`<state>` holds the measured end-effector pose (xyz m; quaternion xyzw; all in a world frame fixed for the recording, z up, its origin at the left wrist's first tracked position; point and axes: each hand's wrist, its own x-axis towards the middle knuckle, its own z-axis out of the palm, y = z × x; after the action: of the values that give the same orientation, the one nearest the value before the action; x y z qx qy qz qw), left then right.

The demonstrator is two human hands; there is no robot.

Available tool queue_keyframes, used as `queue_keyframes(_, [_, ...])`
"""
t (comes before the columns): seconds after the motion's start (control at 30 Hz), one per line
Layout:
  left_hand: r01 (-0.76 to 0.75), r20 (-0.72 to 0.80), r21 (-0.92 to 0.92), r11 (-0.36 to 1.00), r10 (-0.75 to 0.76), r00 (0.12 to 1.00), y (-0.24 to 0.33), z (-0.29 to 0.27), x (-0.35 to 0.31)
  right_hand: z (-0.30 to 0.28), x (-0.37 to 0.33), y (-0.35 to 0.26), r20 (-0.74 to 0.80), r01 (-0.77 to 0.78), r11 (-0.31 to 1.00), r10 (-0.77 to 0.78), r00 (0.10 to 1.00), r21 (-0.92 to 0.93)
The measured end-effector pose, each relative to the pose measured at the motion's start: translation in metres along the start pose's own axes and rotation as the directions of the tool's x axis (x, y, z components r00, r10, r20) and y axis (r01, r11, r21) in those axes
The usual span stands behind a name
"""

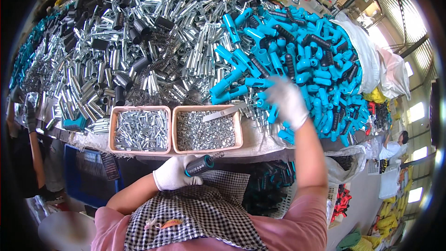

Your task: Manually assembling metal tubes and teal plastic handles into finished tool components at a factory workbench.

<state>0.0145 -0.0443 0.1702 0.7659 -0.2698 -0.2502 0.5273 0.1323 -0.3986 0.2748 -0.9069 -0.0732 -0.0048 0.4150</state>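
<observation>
My left hand [173, 175], in a white glove, is closed around a black tool handle [200, 165] with a teal end, close in front of my checked apron. My right hand [289, 103], also gloved in white, reaches over the near left side of a heap of teal plastic housings [320, 83]. Motion smears its fingers, so whether they grip a part cannot be made out. Between the hands stand two pinkish trays at the table edge. Short metal pins [141, 130] fill the left tray; tiny metal pieces [204, 135] and a flat metal strip [224, 112] lie in the right one.
Metal tubes [153, 81], black sleeves and springs are heaped across the table's left and middle. A blue crate [90, 174] stands below at left. Under the table, black-and-teal parts [269, 183] lie near a crate with red pieces [341, 202]. Other people work at the far left and back.
</observation>
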Motion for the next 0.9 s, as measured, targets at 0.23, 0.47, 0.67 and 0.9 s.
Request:
queue_keyframes(0.23, [0.055,0.032,0.064,0.996,-0.057,0.998,0.01,-0.011,-0.008,-0.111,0.083,0.158,-0.641,-0.74,0.671,0.548,0.538,-0.048])
queue_keyframes(0.47, [0.024,-0.015,0.073,0.997,-0.023,1.0,0.005,-0.006,-0.02,-0.079,0.092,0.123,-0.698,-0.254,0.936,0.35,0.624,0.243])
queue_keyframes(0.67, [0.072,-0.117,0.354,0.932,-0.032,0.993,0.017,-0.021,-0.029,-0.03,0.007,0.039,-0.307,0.251,0.293,0.161,0.938,0.922])
queue_keyframes(0.9, [0.178,-0.175,0.674,0.717,-0.079,0.981,0.021,-0.033,-0.051,0.047,-0.113,-0.049,0.427,-0.316,0.856,0.126,0.896,0.409])
